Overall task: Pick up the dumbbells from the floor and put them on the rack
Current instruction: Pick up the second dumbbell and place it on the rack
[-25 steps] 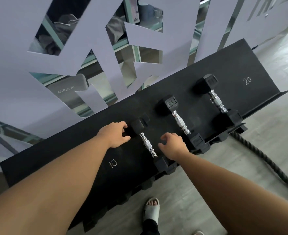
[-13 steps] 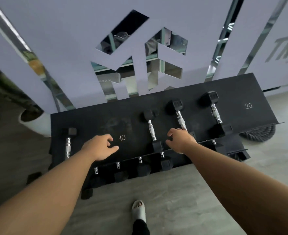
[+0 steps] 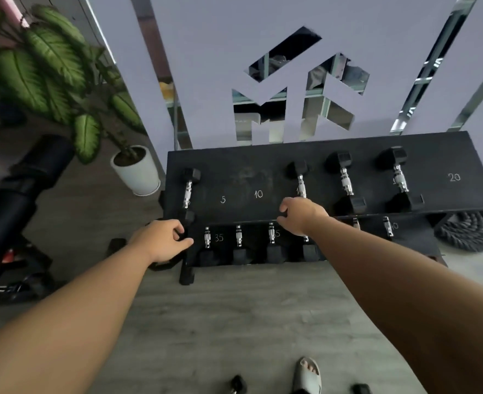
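The black two-shelf rack (image 3: pixel 263 155) stands against the wall. Its top shelf carries four black hex dumbbells with chrome handles: one at the left (image 3: pixel 188 191), one in the middle (image 3: pixel 300 177) and two more to the right (image 3: pixel 345 180) (image 3: pixel 399 177). Several dumbbells (image 3: pixel 239 243) lie on the lower shelf. My left hand (image 3: pixel 163 240) hovers by the rack's front left corner, fingers loosely curled, holding nothing. My right hand (image 3: pixel 303 214) hangs over the top shelf's front edge and hides the middle dumbbell's near end. Two dark dumbbell ends (image 3: pixel 237 383) (image 3: pixel 361 389) show on the floor at the bottom edge.
A potted plant in a white pot (image 3: pixel 138 172) stands left of the rack. A black bench or machine (image 3: pixel 21 194) fills the far left. A coiled thick rope (image 3: pixel 470 231) lies right of the rack. My sandalled foot (image 3: pixel 307 375) is on the grey floor.
The view has pulled back and swung left, showing the plant and the floor. Both hands have drawn back from the top shelf to its front edge, the left one moving left past the corner.
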